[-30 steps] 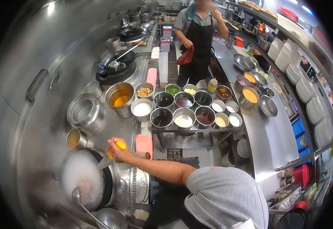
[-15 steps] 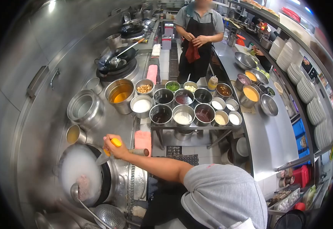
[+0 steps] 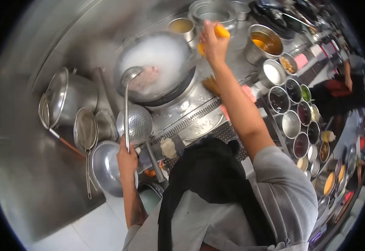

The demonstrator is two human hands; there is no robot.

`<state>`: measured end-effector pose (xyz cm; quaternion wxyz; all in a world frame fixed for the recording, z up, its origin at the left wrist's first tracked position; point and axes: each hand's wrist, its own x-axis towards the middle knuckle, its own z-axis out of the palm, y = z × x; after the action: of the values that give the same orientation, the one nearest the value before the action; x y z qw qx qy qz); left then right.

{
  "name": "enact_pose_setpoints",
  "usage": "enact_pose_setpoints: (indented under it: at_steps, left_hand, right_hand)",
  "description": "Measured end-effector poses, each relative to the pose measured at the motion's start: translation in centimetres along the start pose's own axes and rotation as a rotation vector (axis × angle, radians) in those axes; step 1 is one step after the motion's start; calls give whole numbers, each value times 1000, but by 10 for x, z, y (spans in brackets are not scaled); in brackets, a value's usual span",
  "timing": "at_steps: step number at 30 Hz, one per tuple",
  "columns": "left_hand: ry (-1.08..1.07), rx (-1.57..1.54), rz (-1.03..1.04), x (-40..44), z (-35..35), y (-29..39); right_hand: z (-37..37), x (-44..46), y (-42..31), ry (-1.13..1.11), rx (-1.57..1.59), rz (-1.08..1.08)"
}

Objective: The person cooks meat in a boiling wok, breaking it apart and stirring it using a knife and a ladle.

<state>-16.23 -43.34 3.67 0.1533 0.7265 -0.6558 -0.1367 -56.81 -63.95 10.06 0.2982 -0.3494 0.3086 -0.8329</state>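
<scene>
One careless flick could mean a splash!
The left hand (image 3: 127, 164) wraps the ladle (image 3: 126, 104), its bowl at the pinkish food (image 3: 149, 74) in the wok (image 3: 165, 98); jerk it, and cloudy liquid (image 3: 161, 50) could slop over the rim. Farther right, the right hand (image 3: 216, 46) clenches a yellow handle (image 3: 222, 32); whether it meets the wok, I can't tell, but a loose hold could slip.

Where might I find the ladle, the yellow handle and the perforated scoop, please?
Ladle (image 3: 126, 106), head view: on its long shaft.
Yellow handle (image 3: 222, 31), head view: on its exposed rounded end.
Perforated scoop (image 3: 139, 124), head view: on its holed bowl.
</scene>
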Motion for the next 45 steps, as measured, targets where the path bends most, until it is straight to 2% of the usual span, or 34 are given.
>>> enact_pose_setpoints:
  at_steps: [3, 6, 8, 9, 10, 11, 12, 13, 15, 17, 18, 19, 21, 22, 24, 26, 28, 29, 31, 33, 34, 36, 37, 39, 41, 44, 45]
  left_hand:
    - [-16, -11, 2, 6, 0, 9]
    - [-98, -41, -154, 11, -21, 18]
    - [-94, -98, -147, 19, -10, 25]
    - [-96, -95, -141, 17, -11, 27]
    - [-86, -69, -147, 14, -24, 24]
    - [-127, -52, -192, 14, -31, 38]
    - [-132, -67, -177, 17, -23, 41]
    - [-138, -88, -181, 12, -21, 36]
    - [-157, -69, -226, 12, -26, 37]
    - [-144, -60, -188, 11, -14, 45]
    - [-101, -14, -167, 9, -24, 35]
    - [-79, -37, -127, 8, -21, 27]
    - [-77, -94, -50, 13, -4, 20]
    - [-37, -105, -32, 9, -9, 10]
    - [-77, -80, -130, 8, -19, 16]
    - [-91, -100, -121, 11, -20, 18]
    - [-114, -81, -137, 14, -19, 12]
    - [-106, -64, -119, 15, -20, 12]
    - [-103, -70, -110, 15, -25, 16]
    - [-95, -77, -89, 17, -26, 16]
    - [-90, -79, -77, 14, -24, 14]
    - [-92, -67, -70, 17, -21, 8]
    - [-96, -45, -75, 15, -21, 4]
    - [-134, -17, -91, 4, -26, 4]
    - [-93, 2, -74, 16, -21, 8]
    - [-122, -32, -72, 15, -27, 15]
    - [-121, -33, -69, 18, -26, 14]
  right_hand:
    - [46, 27, -3, -31, 60, 72]
    - [110, 39, 10, -73, 29, 110]
    - [115, 64, 19, -123, 56, -58]
    - [105, 73, 65, -220, -31, -288]
    - [109, 50, 117, -227, -9, -274]
    - [111, 28, 165, -155, -224, -305]
    - [102, 26, 183, -76, -459, -346]
    - [97, 30, 180, -81, -463, -348]
    - [91, 40, 173, -65, -235, 165]
    - [51, 81, 227, 240, -308, 20]
    - [53, 71, 163, 334, -342, 153]
    - [37, 83, 164, 519, -297, 228]
    - [0, 120, 188, 521, -419, 156]
    - [4, 120, 201, 491, -494, 146]
    - [55, 110, 117, 52, -18, 159]
    - [126, 130, 56, 329, 96, -72]
    - [140, 103, -42, -146, 197, -118]
    - [142, 90, -50, -145, 189, -116]
    - [153, 72, -54, -43, -35, -159]
    - [134, 60, 100, 83, -252, -213]
    - [121, 18, 146, 45, -448, -286]
    - [98, 21, 200, -172, -193, -6]
    - [98, 33, 199, -179, -190, -3]
    - [62, 44, 178, 59, -199, 144]
    - [27, 65, 175, 649, -414, 60]
    - [-28, 94, 195, 798, -312, 123]
    - [-13, 98, 178, 683, -244, 164]
